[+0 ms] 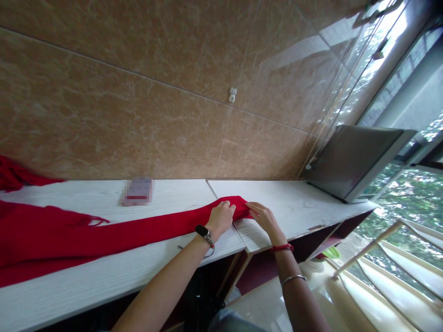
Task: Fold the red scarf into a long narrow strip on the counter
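The left hand (221, 220) is nearly closed, its fingers curled down onto the red scarf (145, 233) and gripping the cloth near its right end. Just to its right, the right hand (262, 217) is partly curled, thumb and fingers closed on the very end of the scarf; the exact pinch is too small to tell. From the hands the scarf runs left as a narrow band along the white countertop (162, 256), widening at the far left of the scene, where a fringe (98, 220) lies loose. Beyond the band, against the tiled wall (166, 129), a blurred-out packet (137, 191) lies on the counter. More red cloth (20, 175) lies at the far left edge. To the right, a grey box-like appliance (353, 159) stands at the counter's end, beside the window.
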`<action>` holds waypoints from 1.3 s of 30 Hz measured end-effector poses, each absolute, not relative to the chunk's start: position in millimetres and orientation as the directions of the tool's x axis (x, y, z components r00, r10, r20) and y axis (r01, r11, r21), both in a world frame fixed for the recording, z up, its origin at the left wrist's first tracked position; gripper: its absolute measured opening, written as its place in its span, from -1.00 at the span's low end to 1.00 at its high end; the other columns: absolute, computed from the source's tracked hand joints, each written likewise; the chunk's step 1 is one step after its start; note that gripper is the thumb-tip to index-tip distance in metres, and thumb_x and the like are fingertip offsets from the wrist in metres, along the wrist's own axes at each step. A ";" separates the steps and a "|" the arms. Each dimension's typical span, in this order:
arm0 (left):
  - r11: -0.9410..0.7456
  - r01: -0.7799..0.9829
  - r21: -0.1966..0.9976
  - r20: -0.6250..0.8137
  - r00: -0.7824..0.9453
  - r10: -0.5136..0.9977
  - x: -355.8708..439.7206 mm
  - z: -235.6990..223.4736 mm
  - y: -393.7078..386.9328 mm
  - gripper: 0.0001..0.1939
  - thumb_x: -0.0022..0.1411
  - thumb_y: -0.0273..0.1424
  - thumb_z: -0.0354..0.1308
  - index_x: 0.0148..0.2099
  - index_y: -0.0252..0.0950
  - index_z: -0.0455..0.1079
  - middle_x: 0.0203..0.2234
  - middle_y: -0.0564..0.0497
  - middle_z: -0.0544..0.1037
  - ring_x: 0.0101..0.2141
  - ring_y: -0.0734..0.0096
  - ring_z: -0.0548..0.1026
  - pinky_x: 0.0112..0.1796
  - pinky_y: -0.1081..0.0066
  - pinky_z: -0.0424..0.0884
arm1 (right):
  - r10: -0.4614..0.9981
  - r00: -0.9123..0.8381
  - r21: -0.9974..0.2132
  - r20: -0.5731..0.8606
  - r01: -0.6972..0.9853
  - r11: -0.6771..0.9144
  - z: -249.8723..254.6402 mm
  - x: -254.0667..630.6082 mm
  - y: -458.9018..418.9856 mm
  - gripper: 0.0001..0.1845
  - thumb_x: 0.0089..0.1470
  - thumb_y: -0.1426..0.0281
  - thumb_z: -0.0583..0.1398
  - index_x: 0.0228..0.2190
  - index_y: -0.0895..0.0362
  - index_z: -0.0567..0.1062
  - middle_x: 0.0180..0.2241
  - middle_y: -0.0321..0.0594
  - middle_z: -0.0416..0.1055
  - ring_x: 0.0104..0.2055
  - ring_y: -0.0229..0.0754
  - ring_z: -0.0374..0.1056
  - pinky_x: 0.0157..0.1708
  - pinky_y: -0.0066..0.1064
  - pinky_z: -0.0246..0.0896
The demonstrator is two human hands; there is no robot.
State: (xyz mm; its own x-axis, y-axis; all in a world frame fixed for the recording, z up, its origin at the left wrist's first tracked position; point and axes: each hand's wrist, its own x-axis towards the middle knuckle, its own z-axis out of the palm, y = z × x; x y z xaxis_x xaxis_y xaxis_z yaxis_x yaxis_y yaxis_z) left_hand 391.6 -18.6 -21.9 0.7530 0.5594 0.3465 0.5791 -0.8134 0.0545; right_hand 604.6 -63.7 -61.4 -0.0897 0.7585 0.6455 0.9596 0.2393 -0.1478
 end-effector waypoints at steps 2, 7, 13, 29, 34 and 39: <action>-0.809 0.581 0.090 0.342 0.745 0.573 391.6 -21.8 -17.5 -0.77 0.19 -0.59 -0.09 -0.14 -0.30 0.28 -0.25 -0.08 0.39 -0.18 0.33 0.38 -0.28 0.43 0.40 | 0.745 -0.084 -0.168 0.662 0.952 0.256 -57.4 601.7 -64.6 -0.66 0.10 0.45 0.00 -0.13 0.11 0.44 -0.16 -0.10 0.44 -0.15 -0.14 0.37 -0.15 -0.28 0.31; -0.811 0.578 0.085 0.331 0.752 0.571 391.6 -24.1 -19.4 -0.76 0.20 -0.60 -0.11 -0.14 -0.30 0.28 -0.22 -0.09 0.38 -0.17 0.32 0.37 -0.29 0.43 0.40 | 0.716 -0.052 -0.184 0.696 0.951 0.248 -57.4 597.8 -64.5 -0.66 0.08 0.46 0.00 -0.14 0.10 0.44 -0.18 -0.11 0.45 -0.17 -0.14 0.39 -0.17 -0.28 0.33; -0.829 0.558 0.044 0.393 0.753 0.528 392.4 -28.5 -22.5 -0.78 0.22 -0.35 0.03 -0.10 -0.31 0.27 -0.16 -0.11 0.36 -0.12 0.23 0.34 -0.30 0.40 0.42 | 0.711 -0.058 -0.181 0.701 0.950 0.256 -63.6 601.0 -61.7 -0.64 0.04 0.51 -0.01 -0.18 0.14 0.48 -0.19 -0.11 0.46 -0.17 -0.16 0.39 -0.14 -0.28 0.32; -0.890 0.456 0.006 0.325 0.841 0.434 391.9 -30.9 -21.1 -0.80 0.24 -0.61 -0.10 -0.17 -0.33 0.30 -0.23 -0.10 0.43 -0.18 0.30 0.42 -0.28 0.41 0.41 | 0.776 -0.051 -0.211 0.628 0.949 0.233 -72.3 609.8 -58.3 -0.58 -0.09 0.59 0.00 -0.26 0.12 0.54 -0.21 -0.14 0.50 -0.15 -0.13 0.40 -0.10 -0.23 0.30; -0.887 0.460 0.042 0.324 0.834 0.448 389.1 -26.8 -20.7 -0.83 0.25 -0.51 -0.06 -0.17 -0.31 0.33 -0.20 -0.10 0.44 -0.15 0.30 0.41 -0.21 0.38 0.39 | 0.843 -0.078 -0.152 0.533 0.971 0.186 -48.4 607.2 -65.7 -0.49 -0.17 0.66 -0.02 -0.22 0.12 0.52 -0.17 -0.16 0.48 -0.12 -0.16 0.39 -0.06 -0.30 0.26; -0.903 0.427 0.054 0.291 0.858 0.423 365.8 -6.0 -7.7 -0.82 0.21 -0.40 0.00 -0.17 -0.28 0.37 -0.21 -0.06 0.47 -0.21 0.34 0.44 -0.24 0.44 0.37 | 0.804 -0.081 -0.102 0.590 0.980 0.174 -13.2 582.2 -68.2 -0.53 -0.13 0.63 -0.02 -0.22 0.17 0.52 -0.15 -0.11 0.47 -0.11 -0.13 0.38 -0.07 -0.28 0.27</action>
